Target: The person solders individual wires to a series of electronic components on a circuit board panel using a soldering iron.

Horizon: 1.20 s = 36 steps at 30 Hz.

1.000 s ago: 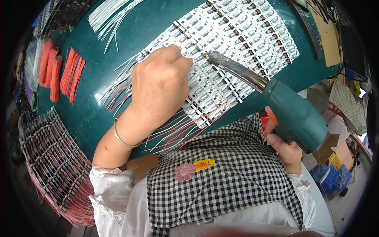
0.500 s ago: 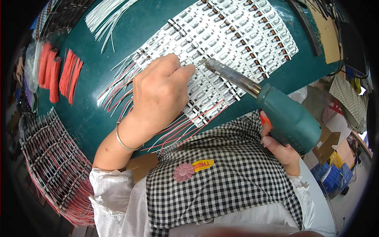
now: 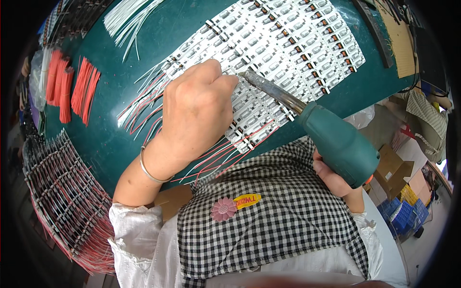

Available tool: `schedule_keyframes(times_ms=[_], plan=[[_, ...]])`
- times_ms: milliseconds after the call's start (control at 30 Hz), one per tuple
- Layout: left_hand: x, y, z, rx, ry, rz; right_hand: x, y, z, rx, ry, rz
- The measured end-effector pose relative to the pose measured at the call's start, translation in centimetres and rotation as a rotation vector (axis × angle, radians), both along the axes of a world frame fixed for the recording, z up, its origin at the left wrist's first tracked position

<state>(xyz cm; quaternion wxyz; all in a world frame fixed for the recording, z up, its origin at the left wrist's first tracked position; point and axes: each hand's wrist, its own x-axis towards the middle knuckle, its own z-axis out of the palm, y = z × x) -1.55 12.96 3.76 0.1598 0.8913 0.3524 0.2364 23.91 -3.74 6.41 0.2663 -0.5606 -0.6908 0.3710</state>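
Note:
My left hand (image 3: 199, 108) is closed in a fist over the near-left part of a white sheet of joined circuit boards (image 3: 269, 43). Its fingertips are hidden, and whatever they pinch does not show. In my right hand (image 3: 333, 177) is a green soldering gun (image 3: 338, 141), gripped by the handle. The gun's long, stained metal barrel points up and left over the boards, its tip close to my left knuckles. From the left and near edges of the sheet stick out red and white wires (image 3: 216, 156), several of them passing under my left hand.
Bundles of red wires (image 3: 85, 91) lie on the green table (image 3: 108, 144) at the left, white wires (image 3: 128, 21) at the far left. A stack of wired strips (image 3: 67, 192) hangs lower left. A dark bar (image 3: 372, 31) lies far right; a cardboard box (image 3: 394, 168) and blue baskets (image 3: 408, 211) stand beyond.
The soldering gun and my right hand have shifted left, bringing the tip slightly nearer my left knuckles. My left hand has moved a little to the right and stays closed.

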Motion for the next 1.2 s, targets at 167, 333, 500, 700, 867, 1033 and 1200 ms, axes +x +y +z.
schedule_keyframes(times_ms=[167,333,500,700,867,1033,1200], plan=[[0.0,0.0,0.1,-0.009,0.021,0.008,-0.1,0.0,0.1,0.018,0.021,0.017],[0.1,0.0,0.2,-0.022,0.039,0.014,-1.3,0.1,1.7,-0.319,0.455,-0.481],[0.1,-0.1,0.3,-0.010,0.051,0.024,-0.6,-0.6,1.3,-0.335,0.454,-0.438],[0.1,-0.6,-0.4,-0.027,-0.032,0.050,-0.6,-1.2,1.0,-0.284,0.472,-0.454],[0.1,-0.2,-0.6,0.190,-0.138,0.016,0.1,-1.8,1.0,-0.279,0.461,-0.397],[0.0,-1.2,-0.4,0.100,-0.082,-0.006,0.9,-2.1,0.5,-0.240,0.351,-0.231],[0.0,-1.3,-0.5,0.023,-0.037,0.002,0.7,-2.2,0.4,-0.263,0.255,-0.196]])
